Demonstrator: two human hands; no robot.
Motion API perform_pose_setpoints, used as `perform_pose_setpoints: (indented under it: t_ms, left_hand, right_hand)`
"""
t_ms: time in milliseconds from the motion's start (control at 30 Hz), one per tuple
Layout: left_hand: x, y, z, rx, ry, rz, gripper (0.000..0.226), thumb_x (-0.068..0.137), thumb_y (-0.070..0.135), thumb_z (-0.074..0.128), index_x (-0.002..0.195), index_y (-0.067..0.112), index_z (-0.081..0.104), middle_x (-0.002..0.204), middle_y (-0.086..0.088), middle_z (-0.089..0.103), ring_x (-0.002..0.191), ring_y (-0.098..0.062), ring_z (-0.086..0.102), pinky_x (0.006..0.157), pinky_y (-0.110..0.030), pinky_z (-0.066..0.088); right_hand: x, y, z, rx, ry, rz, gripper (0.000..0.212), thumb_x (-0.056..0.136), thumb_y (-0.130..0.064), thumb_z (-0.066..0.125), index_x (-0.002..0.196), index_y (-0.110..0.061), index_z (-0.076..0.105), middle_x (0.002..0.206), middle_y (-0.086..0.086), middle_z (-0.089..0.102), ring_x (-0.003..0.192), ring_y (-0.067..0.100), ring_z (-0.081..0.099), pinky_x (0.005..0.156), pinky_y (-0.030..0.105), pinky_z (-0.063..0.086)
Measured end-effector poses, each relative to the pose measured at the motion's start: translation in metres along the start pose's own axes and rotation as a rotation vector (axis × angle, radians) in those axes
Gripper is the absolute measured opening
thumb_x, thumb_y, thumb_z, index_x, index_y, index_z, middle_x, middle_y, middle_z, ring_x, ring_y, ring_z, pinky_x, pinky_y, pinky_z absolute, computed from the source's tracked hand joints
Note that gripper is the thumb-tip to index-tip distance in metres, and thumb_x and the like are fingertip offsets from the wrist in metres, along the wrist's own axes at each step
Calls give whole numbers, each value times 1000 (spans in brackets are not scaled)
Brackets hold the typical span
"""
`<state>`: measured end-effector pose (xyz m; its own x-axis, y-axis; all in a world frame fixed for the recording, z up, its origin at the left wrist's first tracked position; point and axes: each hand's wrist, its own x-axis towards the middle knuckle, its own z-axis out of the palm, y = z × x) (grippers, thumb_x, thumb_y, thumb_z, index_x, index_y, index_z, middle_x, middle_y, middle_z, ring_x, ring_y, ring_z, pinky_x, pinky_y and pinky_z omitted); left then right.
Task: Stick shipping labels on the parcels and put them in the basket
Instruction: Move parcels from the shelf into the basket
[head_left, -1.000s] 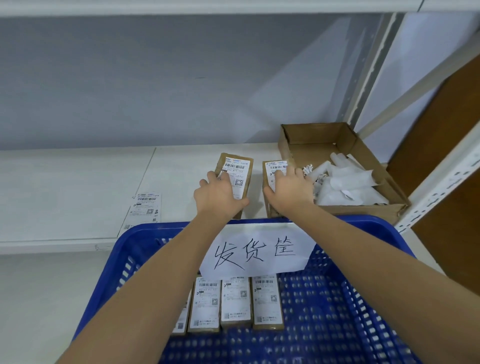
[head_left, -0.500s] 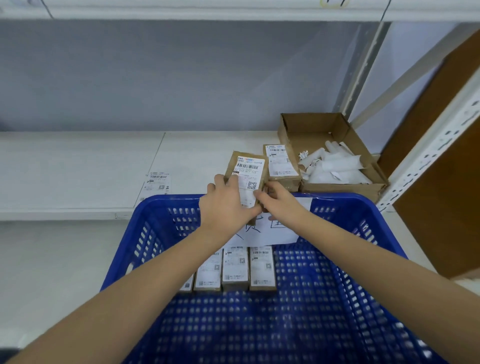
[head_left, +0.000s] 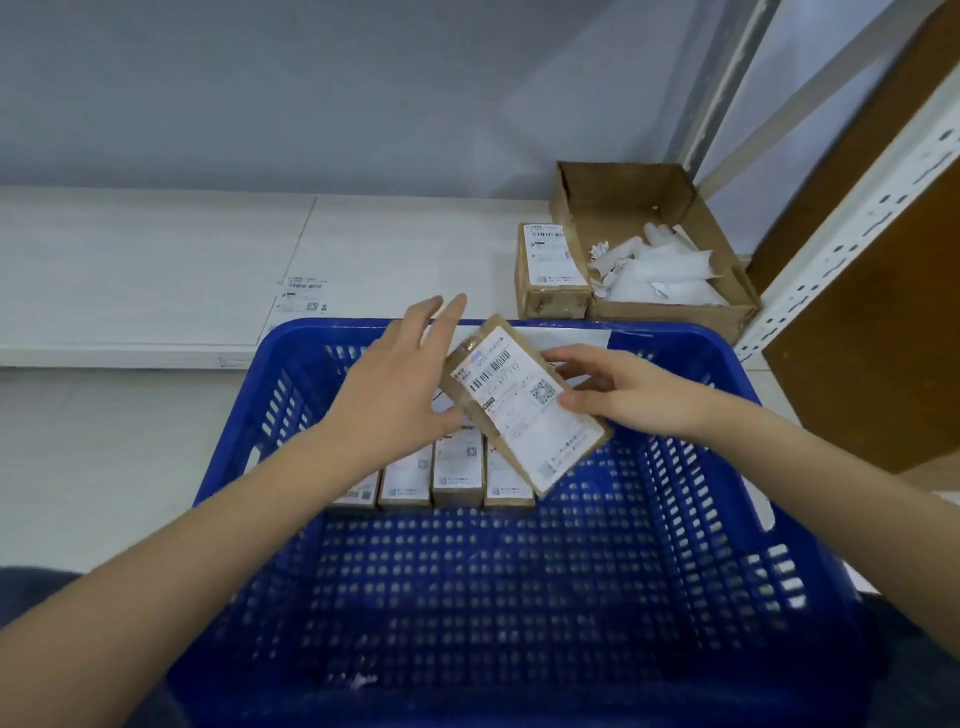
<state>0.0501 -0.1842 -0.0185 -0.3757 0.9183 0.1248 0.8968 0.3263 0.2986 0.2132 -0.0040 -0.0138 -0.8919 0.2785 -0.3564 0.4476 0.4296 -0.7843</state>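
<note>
1. Gripping a labelled parcel (head_left: 524, 410) by its right edge, the right hand (head_left: 639, 395) holds it tilted over the far part of the blue basket (head_left: 810, 561), thumb on the label face and fingers curled behind.
2. The left hand (head_left: 400, 384) is spread with straight fingers and holds nothing; its thumb side lies at the parcel's left edge, though actual contact cannot be told.
3. The parcel's white shipping label (head_left: 519, 402) faces up, with a barcode and a QR code showing.
4. Four labelled parcels (head_left: 457, 467) lie side by side in a row on the basket floor, partly under the held one and the left hand.
5. One more labelled parcel (head_left: 550, 270) sits on the white table (head_left: 156, 249) beyond the basket, touching the left wall of an open cardboard box (head_left: 670, 312).
6. That box holds crumpled white paper strips (head_left: 660, 270).
7. A loose label sheet (head_left: 301, 299) lies flat on the table, left of the basket's far corner.
8. A white paper sign (head_left: 566, 335) hangs on the basket's far rim, mostly hidden by the hands.
</note>
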Motion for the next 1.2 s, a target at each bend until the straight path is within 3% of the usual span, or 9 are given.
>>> perform_pose_setpoints:
  t_ms: [233,333,433,467,567,667,833,1067,1200]
  left_hand:
    - [-7,0,-11,-85,-297,200,118,69,41,81,146,41,-9,158,19,5,141,-2,17,113,-27,25]
    - [-8,2,-12,-15,-274,255,117,65,43,84,152,31,6,157,15,17,140,-4,21,107,-20,19]
    - [-10,9,-12,13,-185,278,104,61,44,85,146,22,31,140,7,44,122,-9,42,92,-23,28]
    - [-11,11,-11,18,-155,264,101,59,45,85,143,19,36,132,5,49,116,-11,46,87,-24,30]
    - [-11,13,-4,88,-83,209,98,54,53,81,135,12,44,118,-2,53,107,-20,51,85,-33,40]
    - [-8,16,3,100,-40,159,95,53,58,71,130,9,48,113,-5,52,102,-24,50,78,-34,43]
    - [-11,27,6,33,10,101,97,50,63,52,128,6,49,108,-5,51,98,-23,48,72,-33,46]
    - [-16,32,8,104,16,133,90,50,60,46,117,0,58,95,-11,56,83,-30,54,64,-39,52]
    - [-15,34,10,121,-3,123,87,47,53,59,115,-1,58,94,-14,56,83,-32,54,64,-42,53]
  right_hand:
    - [-20,9,5,43,-68,-94,40,97,-11,49,128,-36,45,121,-17,57,110,0,56,84,19,49]
    - [-24,10,5,57,-85,-107,39,97,-8,48,128,-33,46,118,-17,59,106,-3,58,81,16,49]
    - [-23,8,3,-5,-79,-102,39,98,-11,48,131,-33,46,121,-21,56,110,-3,55,86,17,48]
    - [-22,7,3,-54,-17,-108,39,97,-15,49,132,-32,47,125,-22,52,112,-4,52,92,17,45]
    - [-21,2,12,-217,368,-229,37,91,-32,57,128,-28,55,134,-13,48,124,0,43,107,27,35]
    - [-23,-8,31,-272,542,-368,36,81,-48,60,106,-23,67,121,-7,56,116,7,51,96,35,46]
    - [-19,-7,65,-360,568,-409,41,74,-56,57,90,-20,68,111,-3,57,105,16,56,73,43,54]
    - [-19,-2,73,-310,562,-385,38,74,-56,56,86,-22,67,110,-6,54,103,10,55,69,44,55]
    - [-17,-1,75,-357,586,-401,35,76,-52,55,84,-20,67,108,-4,55,100,14,58,65,44,55]
